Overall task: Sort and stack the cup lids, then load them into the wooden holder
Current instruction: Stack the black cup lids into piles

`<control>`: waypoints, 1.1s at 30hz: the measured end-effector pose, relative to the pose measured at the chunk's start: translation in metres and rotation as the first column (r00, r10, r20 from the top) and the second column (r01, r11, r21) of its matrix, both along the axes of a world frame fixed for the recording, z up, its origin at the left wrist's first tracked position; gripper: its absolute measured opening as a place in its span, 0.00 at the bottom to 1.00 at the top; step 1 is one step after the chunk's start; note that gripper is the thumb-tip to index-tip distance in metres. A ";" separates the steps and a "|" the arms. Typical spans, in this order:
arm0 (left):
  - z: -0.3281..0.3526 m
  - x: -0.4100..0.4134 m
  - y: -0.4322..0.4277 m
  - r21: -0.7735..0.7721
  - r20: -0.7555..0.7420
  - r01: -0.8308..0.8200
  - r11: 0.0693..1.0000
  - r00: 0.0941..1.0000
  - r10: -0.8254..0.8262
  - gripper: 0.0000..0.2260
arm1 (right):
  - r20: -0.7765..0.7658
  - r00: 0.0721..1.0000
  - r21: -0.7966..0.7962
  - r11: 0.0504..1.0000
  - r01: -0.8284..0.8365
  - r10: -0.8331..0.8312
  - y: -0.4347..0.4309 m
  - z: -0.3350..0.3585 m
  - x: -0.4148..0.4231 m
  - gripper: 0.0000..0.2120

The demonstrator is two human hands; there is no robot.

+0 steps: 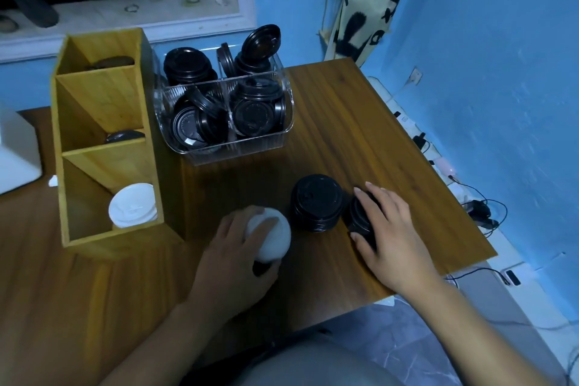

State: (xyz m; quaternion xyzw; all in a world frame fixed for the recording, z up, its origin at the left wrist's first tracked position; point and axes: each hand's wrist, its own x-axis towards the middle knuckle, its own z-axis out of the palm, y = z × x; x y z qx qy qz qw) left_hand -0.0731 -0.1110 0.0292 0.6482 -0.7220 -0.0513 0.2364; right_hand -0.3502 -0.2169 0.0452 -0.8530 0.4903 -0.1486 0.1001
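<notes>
My left hand [230,255] grips a white lid stack [272,236] near the table's front, fingers over its top. My right hand [387,230] is closed over a short stack of black lids [360,218], which it mostly hides. Between the two hands a taller black lid stack [316,202] stands free on the table. The wooden holder [103,141] stands at the left with three compartments: white lids [133,205] in the nearest one, a dark lid [125,136] in the middle one, a dark lid [111,63] in the far one.
A clear plastic bin [225,110] full of loose black lids sits behind the stacks, right of the holder. The wooden table [376,122] ends close on the right, with cables and chargers [479,213] on the floor below. A white box [15,150] is at far left.
</notes>
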 end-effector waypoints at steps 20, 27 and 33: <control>0.006 -0.091 -0.006 -0.074 0.099 0.195 0.978 0.977 -0.188 0.31 | 0.482 0.853 0.014 0.972 -0.236 0.200 0.003 0.006 -0.041 0.27; 0.028 -0.070 -0.046 -0.124 0.231 0.048 0.991 0.973 -0.018 0.28 | 0.003 0.817 -0.318 0.775 -0.546 0.576 -0.003 -0.026 -0.037 0.26; 0.006 -0.108 -0.068 -0.031 0.365 -0.002 1.000 0.931 0.013 0.32 | 0.032 0.885 -0.404 0.816 -0.414 0.465 -0.035 -0.040 -0.102 0.23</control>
